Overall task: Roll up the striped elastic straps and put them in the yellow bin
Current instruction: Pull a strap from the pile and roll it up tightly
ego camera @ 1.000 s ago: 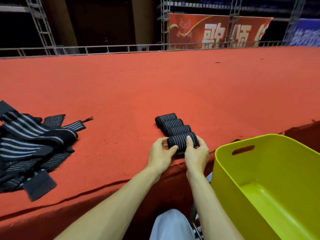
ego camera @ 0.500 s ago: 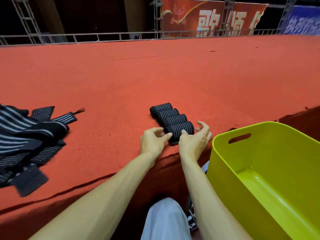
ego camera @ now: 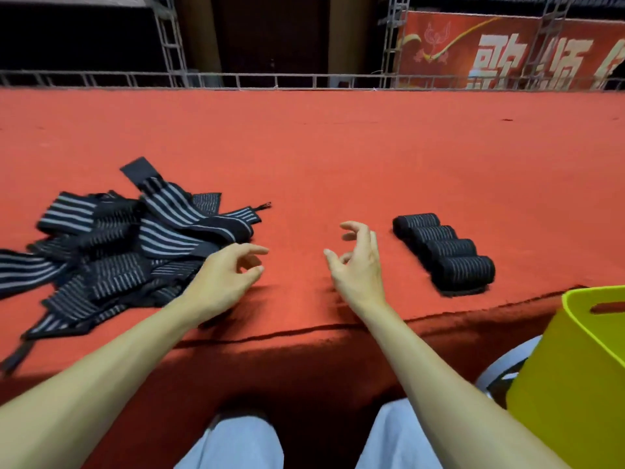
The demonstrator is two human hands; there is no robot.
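The bin sits nearer than the four rolls, below the bench edge. Left of the rolls, the right hand and left hand hover loosely curled, holding nothing. The loose straps lie farthest left.

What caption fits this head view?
Left hand and right hand open near loose straps; four rolled straps near yellow bin.

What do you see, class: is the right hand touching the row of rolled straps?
Apart. The head view shows a strip of bare red carpet between the right hand and the row of rolled straps.
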